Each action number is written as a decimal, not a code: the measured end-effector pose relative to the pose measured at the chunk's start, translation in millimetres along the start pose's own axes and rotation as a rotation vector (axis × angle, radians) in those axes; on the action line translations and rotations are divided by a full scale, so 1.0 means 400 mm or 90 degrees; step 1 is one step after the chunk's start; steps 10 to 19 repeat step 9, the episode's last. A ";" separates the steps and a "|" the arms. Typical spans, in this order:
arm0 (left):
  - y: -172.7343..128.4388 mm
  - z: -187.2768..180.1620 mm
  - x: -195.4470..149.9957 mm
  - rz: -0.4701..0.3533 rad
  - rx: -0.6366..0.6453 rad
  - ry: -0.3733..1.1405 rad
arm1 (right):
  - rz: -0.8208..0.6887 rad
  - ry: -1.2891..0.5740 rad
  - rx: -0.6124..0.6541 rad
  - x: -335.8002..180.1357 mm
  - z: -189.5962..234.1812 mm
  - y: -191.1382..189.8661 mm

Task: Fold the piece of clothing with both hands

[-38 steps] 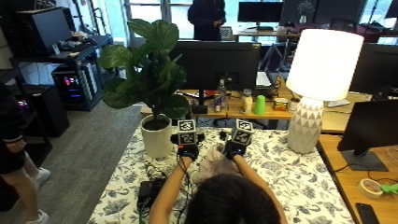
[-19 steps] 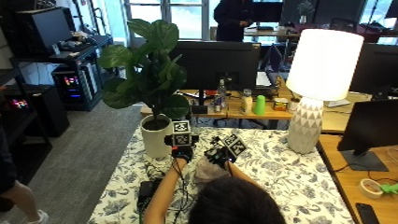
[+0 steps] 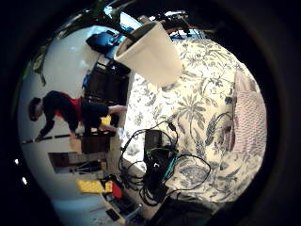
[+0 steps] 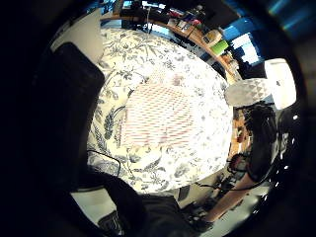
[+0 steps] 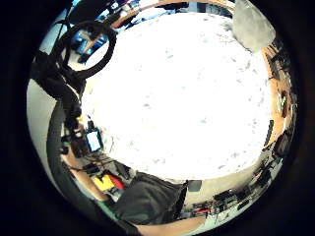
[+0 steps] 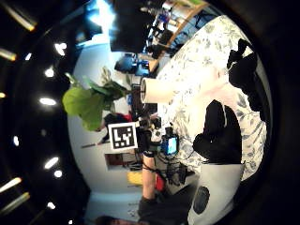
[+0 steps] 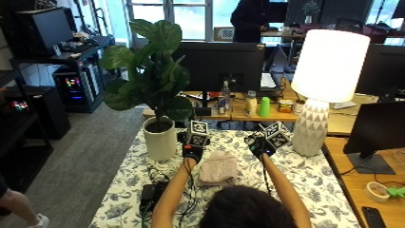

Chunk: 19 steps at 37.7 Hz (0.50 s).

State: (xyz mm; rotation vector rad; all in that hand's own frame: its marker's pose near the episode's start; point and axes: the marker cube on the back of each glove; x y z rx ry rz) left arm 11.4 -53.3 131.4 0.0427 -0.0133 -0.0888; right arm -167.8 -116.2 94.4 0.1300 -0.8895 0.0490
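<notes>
Outside view showed the garment [image 7: 218, 168] folded compact, both hands, left hand [image 7: 192, 152] and right hand [image 7: 258, 145], lifted at twelve o'clock, holding nothing, finger spread unclear.

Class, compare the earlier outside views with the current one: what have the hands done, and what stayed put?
Both hands have moved apart: the left hand and right hand now flank the folded garment, neither holding it. The plant pot and lamp stayed where they were on the table.

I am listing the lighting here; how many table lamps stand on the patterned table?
1. The table lamp, white shade on a faceted white base, stands at the patterned table's far right corner, beside the right hand. Others may be hidden outside the view.
</notes>
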 end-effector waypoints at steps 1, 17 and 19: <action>0.005 -0.009 -0.004 -0.010 0.007 -0.033 | -0.027 -0.024 -0.002 -0.013 -0.013 0.014; -0.052 0.031 0.017 0.029 0.040 -0.086 | 0.021 -0.053 -0.040 -0.001 0.018 0.010; -0.052 0.031 0.017 0.029 0.040 -0.086 | 0.021 -0.053 -0.040 -0.001 0.018 0.010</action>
